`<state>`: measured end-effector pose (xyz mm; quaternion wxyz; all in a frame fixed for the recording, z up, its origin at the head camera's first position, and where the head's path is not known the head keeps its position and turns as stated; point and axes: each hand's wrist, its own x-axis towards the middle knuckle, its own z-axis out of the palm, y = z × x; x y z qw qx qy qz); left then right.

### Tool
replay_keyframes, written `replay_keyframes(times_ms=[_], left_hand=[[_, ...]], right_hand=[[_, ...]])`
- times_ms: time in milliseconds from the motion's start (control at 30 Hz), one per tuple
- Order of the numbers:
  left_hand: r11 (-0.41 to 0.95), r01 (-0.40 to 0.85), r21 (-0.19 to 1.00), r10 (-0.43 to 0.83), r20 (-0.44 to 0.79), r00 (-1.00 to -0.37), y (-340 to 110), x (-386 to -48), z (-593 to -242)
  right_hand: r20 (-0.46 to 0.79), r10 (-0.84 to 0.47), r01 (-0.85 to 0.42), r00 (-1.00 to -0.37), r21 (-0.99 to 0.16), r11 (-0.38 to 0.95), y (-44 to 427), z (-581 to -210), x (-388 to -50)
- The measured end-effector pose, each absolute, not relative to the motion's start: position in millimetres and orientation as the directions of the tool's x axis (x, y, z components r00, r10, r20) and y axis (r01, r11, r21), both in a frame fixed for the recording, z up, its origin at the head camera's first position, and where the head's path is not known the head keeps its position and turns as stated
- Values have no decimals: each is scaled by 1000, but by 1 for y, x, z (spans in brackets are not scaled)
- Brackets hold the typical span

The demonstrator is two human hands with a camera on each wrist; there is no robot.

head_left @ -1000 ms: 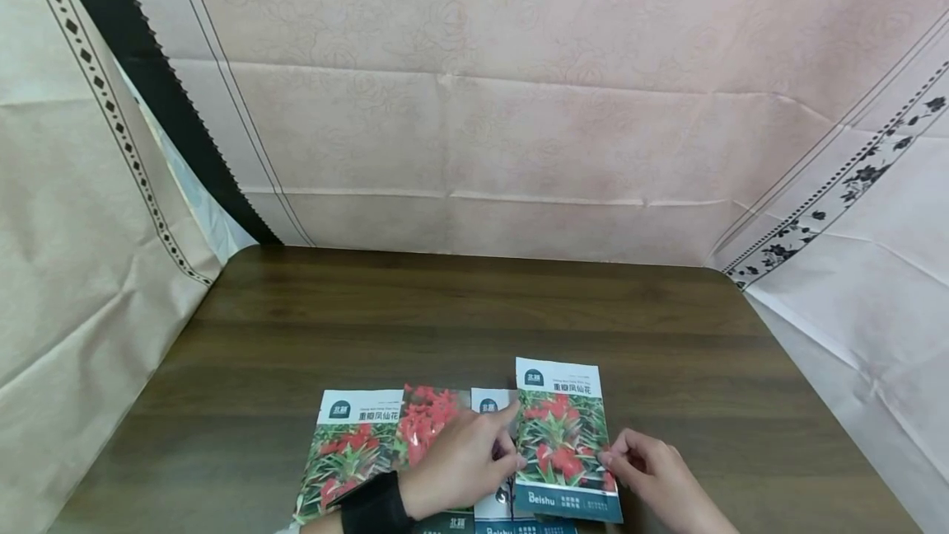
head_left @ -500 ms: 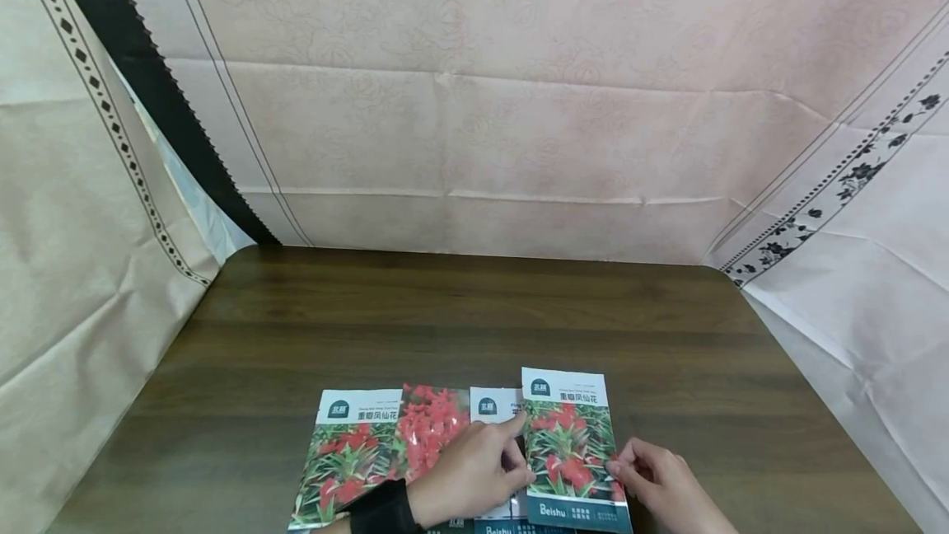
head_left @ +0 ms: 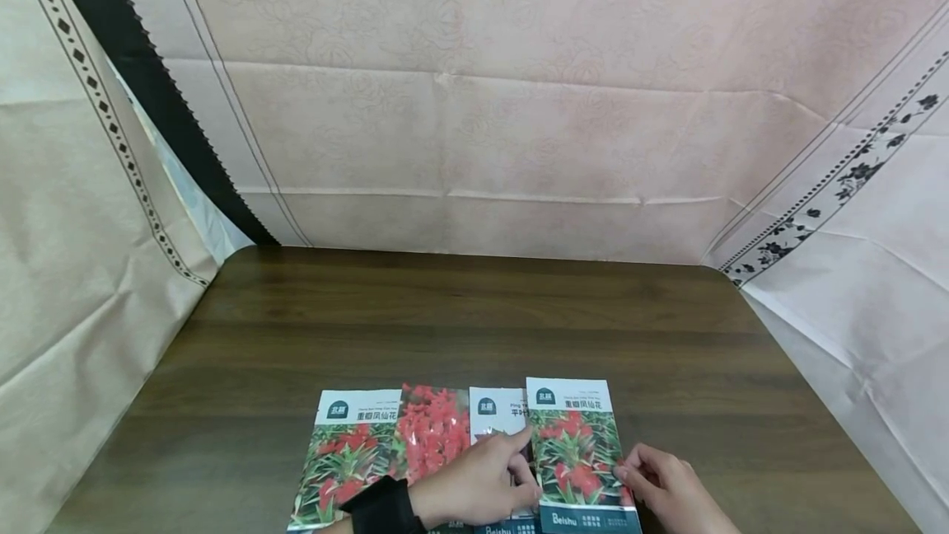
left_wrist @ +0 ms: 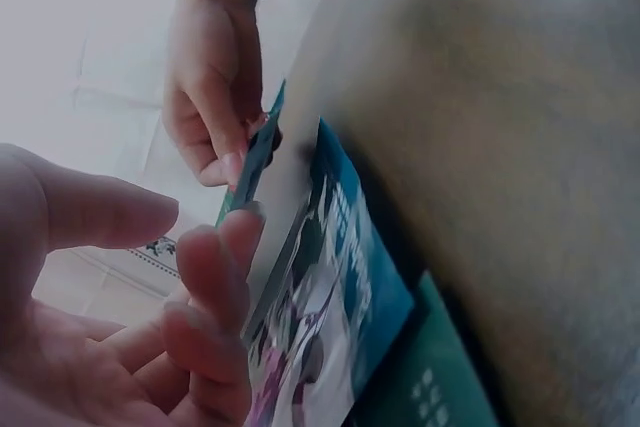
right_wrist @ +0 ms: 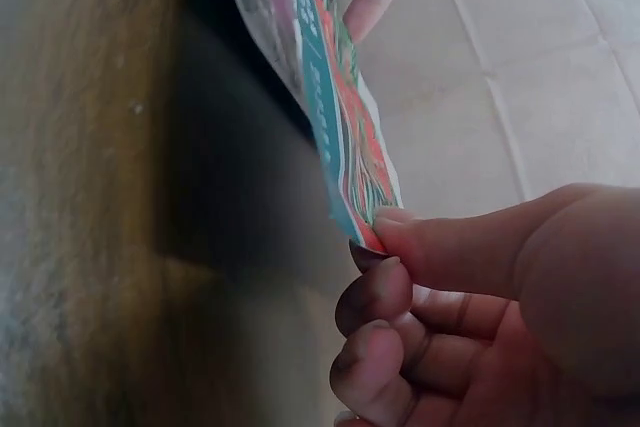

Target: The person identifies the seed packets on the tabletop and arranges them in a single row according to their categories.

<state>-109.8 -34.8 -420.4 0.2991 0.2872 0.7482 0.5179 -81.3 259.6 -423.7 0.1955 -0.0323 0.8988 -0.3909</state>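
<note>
A seed packet [head_left: 574, 460] with red flowers, a white top and a teal band reading "Beishu" is pinched at its right edge by my right hand [head_left: 663, 484]. In the right wrist view, thumb and forefinger grip a lower corner of this packet [right_wrist: 345, 137]. My left hand [head_left: 482, 476] is at its left edge, index finger stretched out; in the left wrist view its thumb [left_wrist: 120, 212] and fingers stand apart with nothing visible between them. Under that hand lies a white-topped packet [head_left: 497, 406], partly covered.
To the left lie a packet covered in red blossoms [head_left: 433, 427] and another red-flower packet [head_left: 344, 452], side by side. The brown wooden table [head_left: 460, 320] extends back to a pale patterned cloth [head_left: 460, 138], with cloth at both sides too.
The packet in my right hand has moved toward me and slightly right, coming lower over the table. My left hand has shifted a little the same way.
</note>
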Motion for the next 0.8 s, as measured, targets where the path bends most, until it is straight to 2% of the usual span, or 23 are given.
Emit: replay_keyframes(times_ms=[133, 500, 800], left_hand=[[245, 16, 970, 757, -180, -628, -33, -109, -424], [220, -120, 968, 751, -247, -613, -15, -104, -424], [227, -154, 961, 753, -274, -598, -13, -104, -424]], right_hand=[[-333, -195, 106, -923, -703, 703, 263, -428, -81], [-371, -163, 146, -914, -676, 722, 275, -433, -82], [-366, -141, 127, -920, -619, 775, 276, -434, -85]])
